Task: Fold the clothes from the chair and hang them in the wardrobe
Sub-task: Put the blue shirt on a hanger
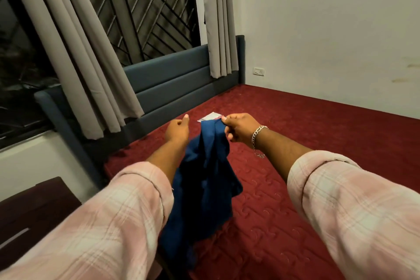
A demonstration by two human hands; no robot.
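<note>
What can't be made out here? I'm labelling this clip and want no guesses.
- Blue garment: bunched, type unclear; lower end hidden behind the left sleeve.
- Left hand: fingers face away, so its grip is unreadable.
- White item on the bed: mostly behind the right hand.

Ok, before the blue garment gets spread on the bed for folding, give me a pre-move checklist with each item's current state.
1. Right hand grips the garment: ok, pinching its top edge.
2. Left hand has a hold too: not ok, it is open beside the cloth.
3. Garment hangs untangled: not ok, bunched in folds.
4. Which garment edge is held, collar or hem: cannot tell.
5. Bed free where the cloth would land: ok in front, though a small white item lies beyond the hands.
</note>
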